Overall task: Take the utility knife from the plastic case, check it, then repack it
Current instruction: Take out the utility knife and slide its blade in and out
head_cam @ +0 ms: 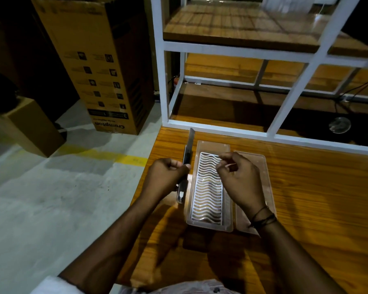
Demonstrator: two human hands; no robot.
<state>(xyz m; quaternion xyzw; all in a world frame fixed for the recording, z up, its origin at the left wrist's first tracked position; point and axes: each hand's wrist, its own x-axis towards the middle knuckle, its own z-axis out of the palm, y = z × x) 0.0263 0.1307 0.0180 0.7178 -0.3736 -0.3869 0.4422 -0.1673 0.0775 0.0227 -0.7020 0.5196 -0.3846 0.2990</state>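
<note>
My left hand (pixel 166 176) grips the dark utility knife (pixel 187 153) around its handle, with the blade pushed out and pointing away from me, just left of the case. The clear plastic case (pixel 209 227) lies open on the wooden table (pixel 306 198), its tray holding a white wavy-patterned insert. Its clear lid (pixel 261 160) lies flat to the right, partly under my right wrist. My right hand (pixel 238 177) hovers over the tray with its fingers curled and apart, and I see nothing held in it.
A white metal shelf frame (pixel 221 126) with wooden shelves stands at the table's far edge. The table's left edge runs close to the knife. On the grey floor to the left stand a tall cardboard box (pixel 98 66) and a small one (pixel 28 124).
</note>
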